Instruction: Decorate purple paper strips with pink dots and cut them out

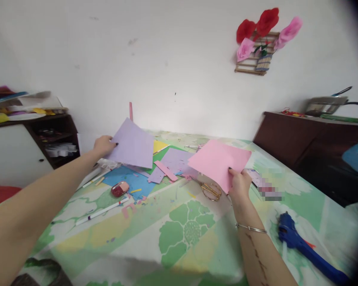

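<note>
My left hand (105, 145) pinches the left edge of a lilac paper sheet (133, 143), lifted over the table with its thumb on the front. On the right, my right hand (239, 182) grips the lower right part of a pink paper sheet (216, 159). The two sheets are apart. Between them lies another lilac sheet (176, 159) with a pink strip (166, 171) beside it. Gold-handled scissors (211, 192) rest just below the pink sheet, their blades hidden. A blue sheet (128, 180) and small paper scraps are under and near the lilac paper.
A dark red item (119, 189) and a white pen (103, 211) lie front left on the patterned tablecloth (137, 254). A blue glue gun (304, 246) is at the right, below a phone (258, 180). Dark cabinets (301, 135) flank the table; paper flowers (267, 22) hang above.
</note>
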### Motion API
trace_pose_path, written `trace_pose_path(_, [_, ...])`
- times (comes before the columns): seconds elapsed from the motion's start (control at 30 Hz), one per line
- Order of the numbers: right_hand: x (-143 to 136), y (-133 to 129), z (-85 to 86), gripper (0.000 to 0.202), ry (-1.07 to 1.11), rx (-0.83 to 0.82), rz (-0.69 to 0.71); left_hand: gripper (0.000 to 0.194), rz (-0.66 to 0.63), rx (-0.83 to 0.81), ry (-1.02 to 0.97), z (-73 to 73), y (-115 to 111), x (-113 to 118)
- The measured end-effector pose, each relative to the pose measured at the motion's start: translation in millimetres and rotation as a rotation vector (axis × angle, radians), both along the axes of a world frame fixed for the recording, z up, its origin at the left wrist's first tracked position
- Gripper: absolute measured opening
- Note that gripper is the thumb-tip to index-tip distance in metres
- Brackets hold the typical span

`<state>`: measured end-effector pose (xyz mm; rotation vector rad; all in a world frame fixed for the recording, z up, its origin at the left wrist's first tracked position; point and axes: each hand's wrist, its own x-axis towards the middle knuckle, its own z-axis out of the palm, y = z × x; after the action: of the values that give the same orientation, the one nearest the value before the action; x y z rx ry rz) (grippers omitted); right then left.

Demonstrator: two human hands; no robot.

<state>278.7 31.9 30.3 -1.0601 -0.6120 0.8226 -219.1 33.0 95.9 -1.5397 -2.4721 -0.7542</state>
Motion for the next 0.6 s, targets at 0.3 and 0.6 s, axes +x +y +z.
trace_pose_path(0.3, [-5,-3,0.1,0.03,-0.026,-0.036,0.093,0.04,0.106,-0.123,0.177,-31.0,-13,21])
trace_pose_path(0.6, [-2,-1,-2.9,0.03,-0.063,-0.027,0.041,0.032,-0.414,-0.561,0.008,-61.8,8,141])
